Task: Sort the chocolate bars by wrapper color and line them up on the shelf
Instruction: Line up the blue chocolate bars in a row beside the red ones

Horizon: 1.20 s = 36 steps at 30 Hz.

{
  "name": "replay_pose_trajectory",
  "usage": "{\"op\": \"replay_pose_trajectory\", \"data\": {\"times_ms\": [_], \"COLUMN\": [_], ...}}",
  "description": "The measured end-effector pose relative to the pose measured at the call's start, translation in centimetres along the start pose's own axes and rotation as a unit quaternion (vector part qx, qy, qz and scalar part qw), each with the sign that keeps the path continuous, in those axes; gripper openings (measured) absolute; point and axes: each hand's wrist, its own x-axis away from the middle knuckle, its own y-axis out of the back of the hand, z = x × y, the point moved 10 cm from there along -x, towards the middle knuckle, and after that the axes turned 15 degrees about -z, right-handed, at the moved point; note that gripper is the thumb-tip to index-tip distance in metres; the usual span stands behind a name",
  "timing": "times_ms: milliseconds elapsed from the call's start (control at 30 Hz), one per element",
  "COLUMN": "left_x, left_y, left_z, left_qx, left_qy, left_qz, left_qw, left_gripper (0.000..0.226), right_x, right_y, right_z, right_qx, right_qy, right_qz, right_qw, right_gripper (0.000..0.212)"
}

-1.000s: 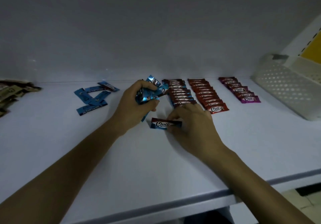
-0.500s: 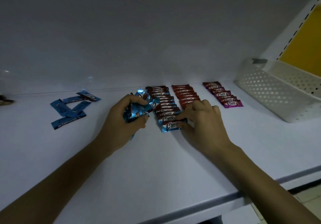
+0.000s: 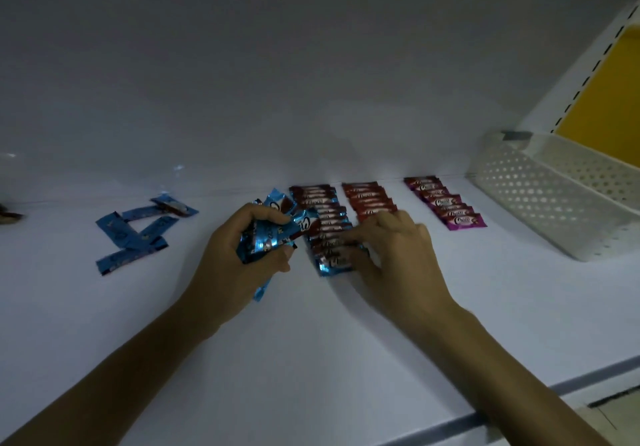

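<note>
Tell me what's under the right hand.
The right hand covers the near end of the blue-edged row, fingers on its front bars. The red row runs beneath it; how far is hidden.

Reaches in from the near edge with both bare forearms. Grips a crumpled bunch of shiny blue foil-wrapped chocolate bars (image 3: pixel 273 238) in the left hand (image 3: pixel 239 258), thumb on top. Rests the right hand (image 3: pixel 394 258) palm down, bent fingertips (image 3: pixel 350 255) touching the nearest blue-edged brown chocolate bar (image 3: pixel 330 267).
</note>
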Motion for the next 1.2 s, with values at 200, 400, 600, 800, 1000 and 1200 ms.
{"op": "replay_pose_trajectory", "data": {"times_ms": [200, 400, 600, 800, 1000, 1200], "left_x": [-0.3, 0.0, -0.1, 0.7, 1.7, 1.6], "left_y": [0.5, 0.6, 1.0, 0.4, -0.7, -0.6], "left_z": [-0.6, -0.5, -0.2, -0.6, 0.0, 1.3], "left_qx": [0.049, 0.049, 0.044, -0.027, -0.037, -0.054], "left_qy": [0.023, 0.03, 0.032, -0.037, -0.047, -0.034], "left_qz": [-0.004, 0.007, -0.006, -0.005, 0.029, 0.019], "left_qw": [0.999, 0.998, 0.999, 0.999, 0.998, 0.998], "left_gripper": [0.03, 0.03, 0.031, 0.037, 0.034, 0.032], "right_x": [-0.7, -0.2, -0.2, 0.1, 2.3, 2.4], "right_y": [-1.4, -2.8, -2.5, -0.1, -0.4, -0.2], "right_z": [2.6, 2.2, 0.0, 2.3, 0.6, 0.3], "right_qx": [-0.361, -0.479, -0.499, -0.338, -0.166, -0.151], "right_qy": [-0.231, -0.378, -0.416, -0.111, 0.026, 0.036], "right_qz": [0.08, 0.062, 0.009, 0.173, 0.178, 0.135], "right_qw": [0.9, 0.79, 0.76, 0.919, 0.97, 0.979], "right_gripper": [0.012, 0.014, 0.011, 0.019, 0.021, 0.022]}}
